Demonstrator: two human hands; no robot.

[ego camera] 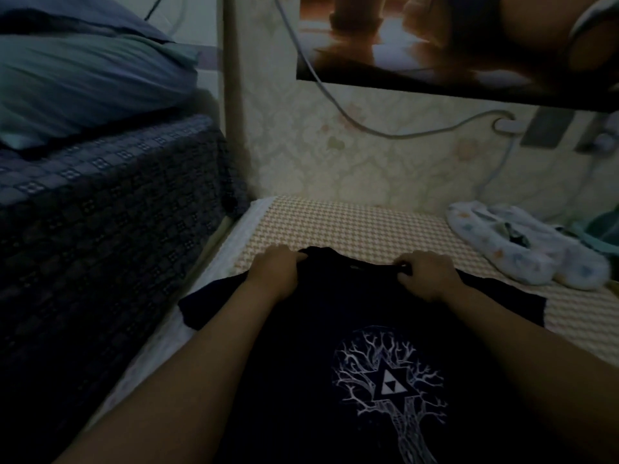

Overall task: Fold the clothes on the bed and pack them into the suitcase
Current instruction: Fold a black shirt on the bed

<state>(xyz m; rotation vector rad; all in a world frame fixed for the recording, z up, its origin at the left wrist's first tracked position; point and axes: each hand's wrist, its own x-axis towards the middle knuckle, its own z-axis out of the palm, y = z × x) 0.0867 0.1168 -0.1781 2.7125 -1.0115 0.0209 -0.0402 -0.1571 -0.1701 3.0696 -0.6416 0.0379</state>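
A black T-shirt (335,313) with a white tree-and-triangle print lies face up on the checked bed cover (351,226), collar toward the wall. My left hand (274,272) grips the shirt's left shoulder at the top edge. My right hand (425,276) pinches the right shoulder beside the collar. Both short sleeves spread out sideways. No suitcase is in view.
A white patterned garment (522,249) lies crumpled at the bed's far right. A dark blue patterned blanket (107,209) with pillows (83,85) on it rises at the left. The wall behind carries a cable (368,128) and a poster (435,45).
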